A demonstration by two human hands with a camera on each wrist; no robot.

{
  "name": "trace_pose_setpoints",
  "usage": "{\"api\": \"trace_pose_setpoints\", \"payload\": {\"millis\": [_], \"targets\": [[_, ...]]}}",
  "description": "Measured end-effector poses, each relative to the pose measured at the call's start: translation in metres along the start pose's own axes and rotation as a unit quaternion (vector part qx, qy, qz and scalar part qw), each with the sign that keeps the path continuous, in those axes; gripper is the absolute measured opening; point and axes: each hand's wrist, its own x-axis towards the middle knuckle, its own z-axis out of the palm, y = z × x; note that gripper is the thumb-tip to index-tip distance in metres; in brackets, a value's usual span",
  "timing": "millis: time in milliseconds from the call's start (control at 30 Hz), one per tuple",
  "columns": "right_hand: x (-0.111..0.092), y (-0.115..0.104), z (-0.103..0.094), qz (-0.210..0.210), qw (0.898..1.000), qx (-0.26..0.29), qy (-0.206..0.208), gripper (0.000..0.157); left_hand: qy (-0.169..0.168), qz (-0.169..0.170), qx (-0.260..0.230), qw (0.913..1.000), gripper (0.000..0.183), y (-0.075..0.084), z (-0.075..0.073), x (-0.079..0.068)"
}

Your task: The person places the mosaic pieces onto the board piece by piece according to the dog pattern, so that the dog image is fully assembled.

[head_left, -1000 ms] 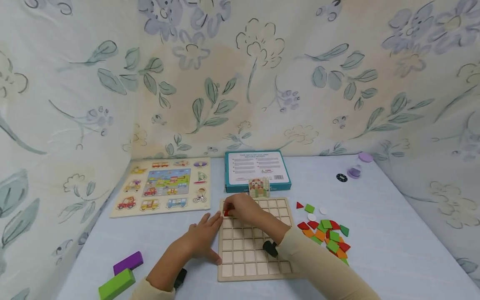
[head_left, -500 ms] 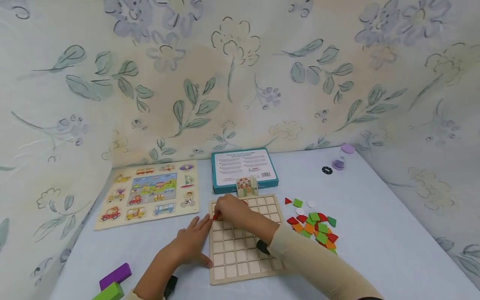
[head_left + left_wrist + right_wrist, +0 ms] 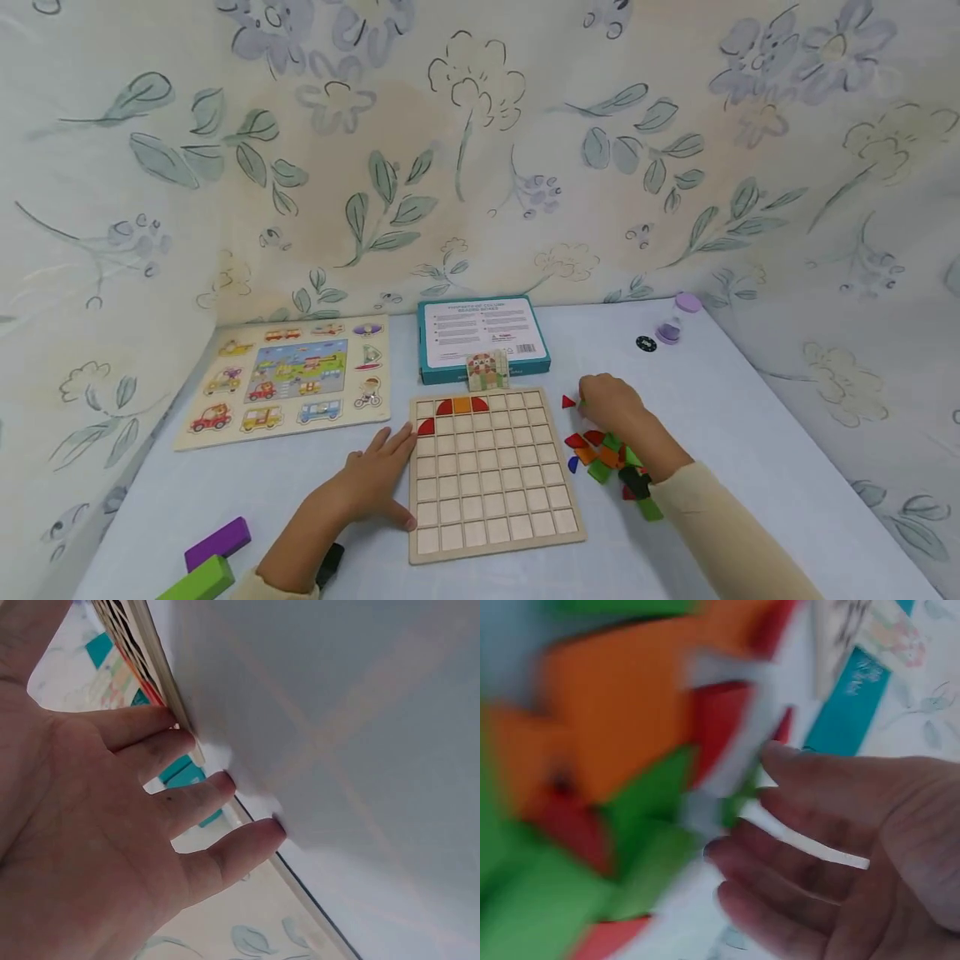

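Note:
A wooden grid board [image 3: 493, 485] lies in the middle of the head view. Along its far rows sit an orange square [image 3: 462, 405] and several red quarter-round pieces [image 3: 426, 427]. My left hand [image 3: 367, 483] rests beside the board's left edge, fingers spread and fingertips touching it. My right hand [image 3: 617, 408] is over the loose pieces right of the board. In the right wrist view, its loosely bent fingertips reach a green piece [image 3: 740, 796], with thumb and index finger apart. A white disc [image 3: 832, 853] shows partly behind the fingers. A red triangle [image 3: 567, 402] lies just left of that hand.
Loose red, orange and green pieces [image 3: 599, 472] lie right of the board. A picture card [image 3: 487, 370] leans on a teal box [image 3: 483, 337] behind it. A vehicle puzzle [image 3: 281, 437] lies left; purple [image 3: 217, 542] and green [image 3: 197, 581] blocks lie front left.
My right hand has left the board's upper left corner and moved right to the loose pieces. A red quarter-round piece now shows in the second row's left cell. My left hand stays by the board.

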Motion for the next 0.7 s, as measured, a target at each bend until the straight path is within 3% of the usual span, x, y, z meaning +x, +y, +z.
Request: {"api": "trace_pose_setpoints", "payload": {"millis": [133, 267, 333, 467, 567, 700], "targets": [[0.0, 0.018, 0.006, 0.007, 0.999, 0.034, -0.007, 0.021, -0.006, -0.001, 0.002, 1.0, 0.112, 0.001, -0.002, 0.001], [-0.004, 0.008, 0.0, 0.003, 0.999, 0.04, 0.03, 0.025, -0.008, -0.001, 0.001, 1.0, 0.112, 0.001, -0.001, 0.001], [-0.008, -0.011, -0.004, -0.031, 0.996, 0.06, 0.053, 0.023, -0.011, -0.001, 0.002, 0.9999, 0.112, 0.002, -0.002, 0.001], [-0.018, -0.073, -0.005, -0.17, 0.979, 0.093, 0.069, 0.017, -0.013, -0.005, 0.01, 0.9999, 0.112, 0.003, -0.005, 0.003], [-0.023, -0.122, 0.004, -0.27, 0.959, 0.059, 0.068, 0.012, -0.008, -0.005, 0.016, 0.9998, 0.111, 0.004, -0.006, 0.003], [-0.021, -0.166, 0.021, -0.31, 0.948, -0.008, 0.075, 0.013, -0.007, -0.006, 0.014, 0.9999, 0.111, 0.004, -0.004, -0.001]]}}
